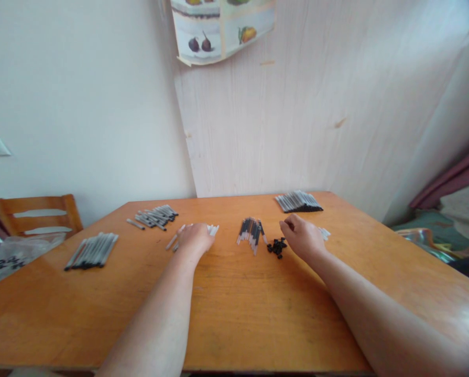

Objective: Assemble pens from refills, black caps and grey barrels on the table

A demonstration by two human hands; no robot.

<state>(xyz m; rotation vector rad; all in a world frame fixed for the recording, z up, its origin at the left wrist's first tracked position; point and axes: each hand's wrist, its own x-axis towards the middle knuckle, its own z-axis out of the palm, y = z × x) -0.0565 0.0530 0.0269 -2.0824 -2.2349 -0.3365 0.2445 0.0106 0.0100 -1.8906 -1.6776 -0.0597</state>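
My left hand is lowered palm down over some white pen tubes, which stick out on both sides of it. Its fingers are hidden beneath it, so their grip does not show. Over on the right, my right hand is curled closed just above the table, and anything inside it is out of sight. Close to its left lies a small heap of black pen caps. Between the two hands, dark pen refills with pale ends are spread in a bunch. Small white pieces show behind my right wrist.
Grey-white pens with black ends form a pile at the back left, a row at the left and a stack at the back right. The wooden table meets the wall. A chair and a plastic bag are left.
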